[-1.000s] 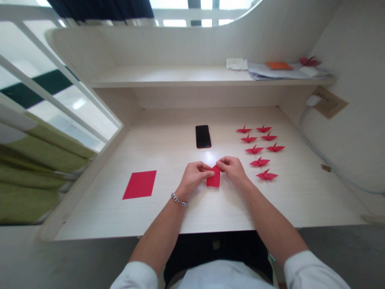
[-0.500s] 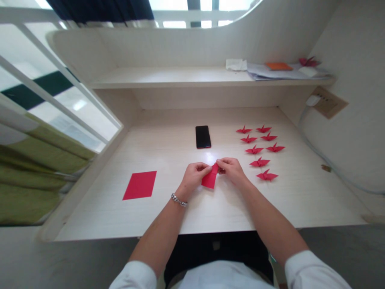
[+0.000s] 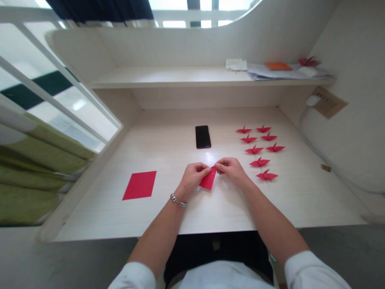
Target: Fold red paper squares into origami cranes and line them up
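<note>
From where I stand, the folded red paper, smooth and crisp-edged, sits between the person's two hands, over the middle of the pale, faintly grained tabletop. The left hand's fingers pinch its side, thumb on top; the right hand's fingers are closed on its upper corner. A flat red sheet lies to the left, a glossy black phone beyond the hands, and eight sharp-winged paper birds to the right. Dark marks on the wall plate are too small to read.
</note>
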The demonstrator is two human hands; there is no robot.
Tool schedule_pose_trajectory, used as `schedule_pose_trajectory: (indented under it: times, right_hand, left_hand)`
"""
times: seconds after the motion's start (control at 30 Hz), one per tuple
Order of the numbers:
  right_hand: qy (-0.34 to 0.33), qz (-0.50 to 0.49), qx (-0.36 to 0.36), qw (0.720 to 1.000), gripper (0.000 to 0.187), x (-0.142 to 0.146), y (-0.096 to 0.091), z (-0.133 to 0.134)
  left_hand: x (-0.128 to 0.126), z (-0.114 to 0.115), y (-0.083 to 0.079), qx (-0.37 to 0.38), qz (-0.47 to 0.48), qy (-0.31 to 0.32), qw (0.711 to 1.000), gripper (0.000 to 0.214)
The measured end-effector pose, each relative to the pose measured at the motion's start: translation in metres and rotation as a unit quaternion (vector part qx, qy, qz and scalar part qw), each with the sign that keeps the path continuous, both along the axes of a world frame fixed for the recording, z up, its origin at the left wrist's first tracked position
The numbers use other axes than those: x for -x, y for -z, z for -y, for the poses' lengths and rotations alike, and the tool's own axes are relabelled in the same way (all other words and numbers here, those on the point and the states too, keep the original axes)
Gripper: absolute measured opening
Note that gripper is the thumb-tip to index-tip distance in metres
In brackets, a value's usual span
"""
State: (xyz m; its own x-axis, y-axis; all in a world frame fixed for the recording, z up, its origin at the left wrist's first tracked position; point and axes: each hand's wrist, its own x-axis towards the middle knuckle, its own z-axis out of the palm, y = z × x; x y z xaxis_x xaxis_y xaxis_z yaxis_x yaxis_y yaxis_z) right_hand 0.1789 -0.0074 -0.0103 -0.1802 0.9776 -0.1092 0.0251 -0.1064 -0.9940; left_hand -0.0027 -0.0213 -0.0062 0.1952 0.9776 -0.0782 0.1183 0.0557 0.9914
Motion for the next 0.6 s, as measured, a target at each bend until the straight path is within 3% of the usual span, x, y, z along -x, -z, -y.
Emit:
schedule_pose_trajectory:
  times: [0.37, 0.6]
  right_hand:
    - [0.031, -0.073, -0.001, 0.997, 0.027, 0.002, -0.005, 0.005]
    - [0.010, -0.115, 0.050, 0.992, 0.035, -0.001, -0.011, 0.004]
  left_hand:
    - [0.000, 0.000, 0.000, -0.054, -0.033, -0.003, 0.998, 0.026]
    - [0.002, 0.000, -0.002, -0.070, -0.061, -0.003, 0.996, 0.025]
